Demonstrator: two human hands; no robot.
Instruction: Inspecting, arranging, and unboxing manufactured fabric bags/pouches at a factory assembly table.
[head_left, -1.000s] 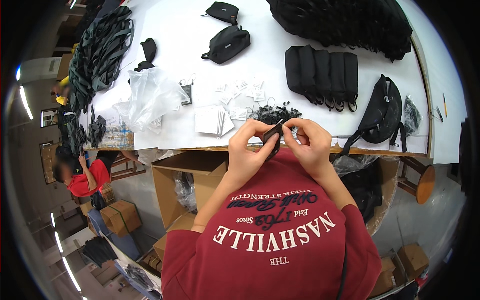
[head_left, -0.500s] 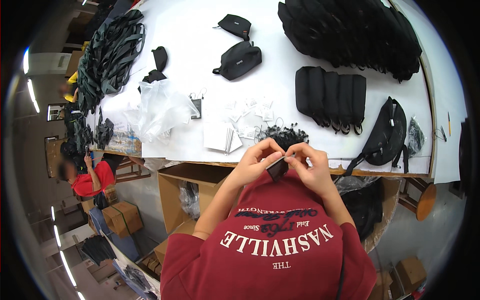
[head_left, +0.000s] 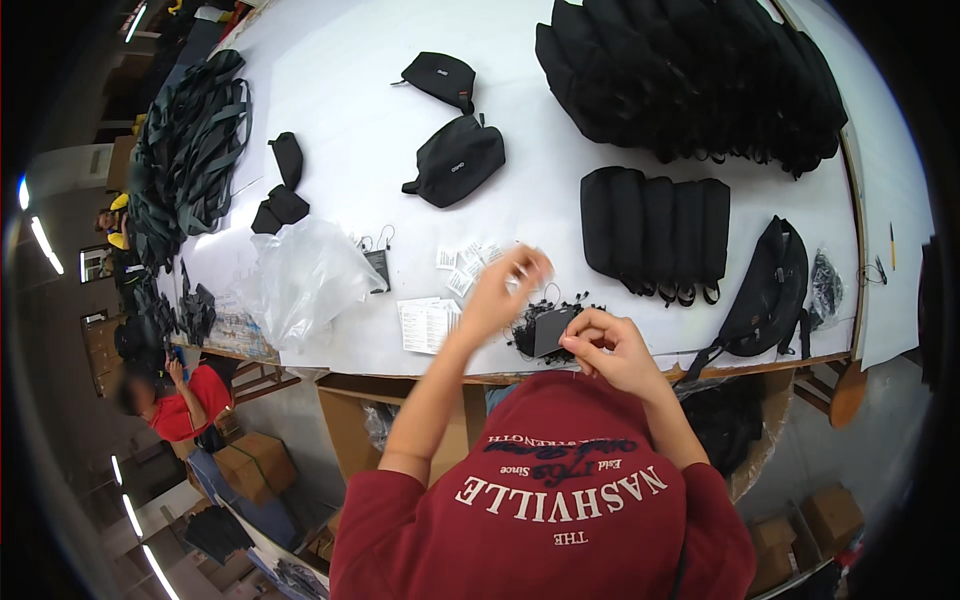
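Between the fingertips of my right hand (head_left: pixel 612 348), pinched by one edge, is a dark grey hang tag (head_left: pixel 550 330). It overlaps a pile of black tag strings (head_left: pixel 524 338) at the near edge of the table. My left hand (head_left: pixel 508 285) is raised above the table beside that pile, its fingers bent and smeared by motion, so whether they hold anything does not show. Small white printed labels (head_left: pixel 462 270) lie scattered next to it. Closer to me on the left sits a stack of white printed cards (head_left: pixel 427 326).
A crumpled clear plastic bag (head_left: pixel 312 275) and a black tag (head_left: pixel 376 268) lie left. Black pouches (head_left: pixel 460 160) are farther back. Rows of black bags (head_left: pixel 655 230) and a waist bag (head_left: pixel 770 290) occupy the right. A cardboard box (head_left: pixel 345 410) stands below the table edge.
My hands were together at the tag; now the left has moved away up and left. The tag stays in my right hand, held out over the string pile. The whole view has shifted slightly.
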